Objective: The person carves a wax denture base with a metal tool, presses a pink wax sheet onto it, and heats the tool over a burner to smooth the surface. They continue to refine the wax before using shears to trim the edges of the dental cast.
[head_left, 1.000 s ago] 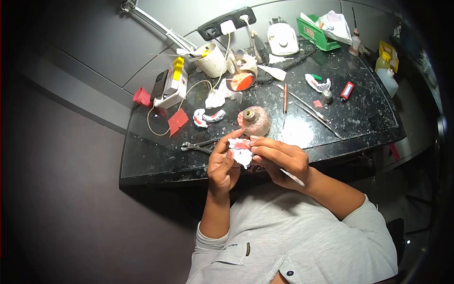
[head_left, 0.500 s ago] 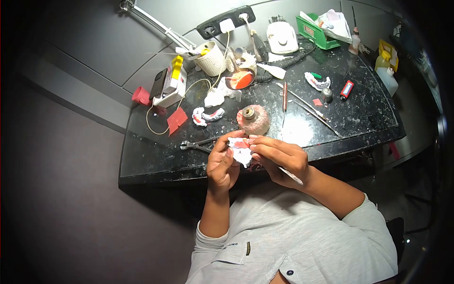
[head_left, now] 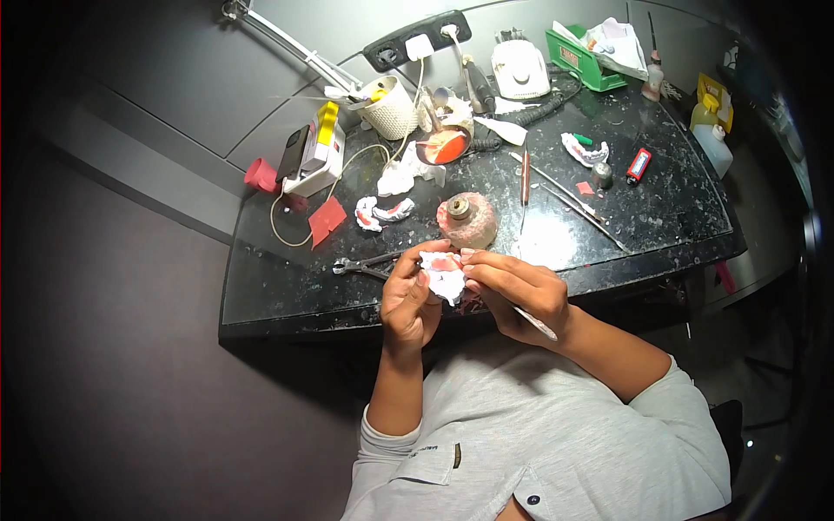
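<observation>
One white, plaster-like, pink-patched dental cast [head_left: 448, 286], above the black worktop [head_left: 287, 295]: left hand [head_left: 406, 304] pinching its left side; right hand [head_left: 527, 293], curled round a slender, rightward-slanting pale tool [head_left: 537, 325], fingertips at its right edge.

Dental cast [head_left: 446, 285] before the burner [head_left: 469, 227], pliers [head_left: 346, 267] to the left

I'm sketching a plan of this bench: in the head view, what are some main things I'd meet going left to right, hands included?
Pink cup → pink sheet → left hand → white-and-pink piece → right hand → small metal cylinder → small red item → white-topped bottle.
</observation>
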Tool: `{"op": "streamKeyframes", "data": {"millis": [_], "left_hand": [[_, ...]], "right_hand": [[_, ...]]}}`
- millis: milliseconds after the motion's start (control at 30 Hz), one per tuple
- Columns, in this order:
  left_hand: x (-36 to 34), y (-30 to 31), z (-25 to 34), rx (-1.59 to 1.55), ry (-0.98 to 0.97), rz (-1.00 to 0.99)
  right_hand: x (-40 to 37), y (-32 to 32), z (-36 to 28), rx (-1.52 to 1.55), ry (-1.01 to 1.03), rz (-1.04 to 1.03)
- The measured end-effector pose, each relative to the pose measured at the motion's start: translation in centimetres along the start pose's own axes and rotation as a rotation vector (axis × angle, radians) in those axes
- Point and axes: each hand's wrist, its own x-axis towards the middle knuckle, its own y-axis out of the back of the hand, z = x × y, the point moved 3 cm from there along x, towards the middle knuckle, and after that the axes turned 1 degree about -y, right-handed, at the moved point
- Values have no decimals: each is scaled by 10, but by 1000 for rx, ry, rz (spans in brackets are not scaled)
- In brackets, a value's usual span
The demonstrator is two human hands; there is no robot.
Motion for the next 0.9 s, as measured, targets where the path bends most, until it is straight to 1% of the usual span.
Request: {"op": "streamKeyframes", "data": {"millis": [200, 267, 300, 333, 367, 400, 467, 500, 567, 700, 767, 800, 867, 900], "left_hand": [[0, 1, -1, -3, -3, -1], [1, -4, 1, 33, -7, 77], [2, -4, 3, 31, -12, 85], [2, -4, 3, 19, 19, 36], [3, -4, 3, 6, 48, -12], [4, -3, 4, -3, 41, 2], [7, -1, 4, 0, 94, 79], [8, -5, 6, 53, 117, 111], [8, -3, 8, 20, 134, 109], [8, -2, 7, 16, 163, 115], [7, 3, 4, 39, 157, 109], [7, 2, 4, 34, 156, 112], [7, -1, 7, 108, 153, 123], [8, -5, 9, 89, 160, 150]], "right_hand": [[0, 1, -1, 6, -24, 1], [2, 2, -2, 15, -40, -1], [4, 4, -1, 30, -84, 36], [5, 6, 0, 47, -128, 69], [5, 8, 4, 100, -218, 63], [8, 9, 6, 139, -283, 29], [13, 8, 12, 266, -312, -31], [11, 7, 13, 265, -315, -49], [6, 2, 17, 461, -443, -106], [0, -3, 17, 528, -502, -145], [-3, -6, 19, 681, -555, -25], [-3, -5, 18, 679, -557, -31], [1, -3, 16, 524, -472, -73], [2, -2, 15, 524, -472, -77]]}}
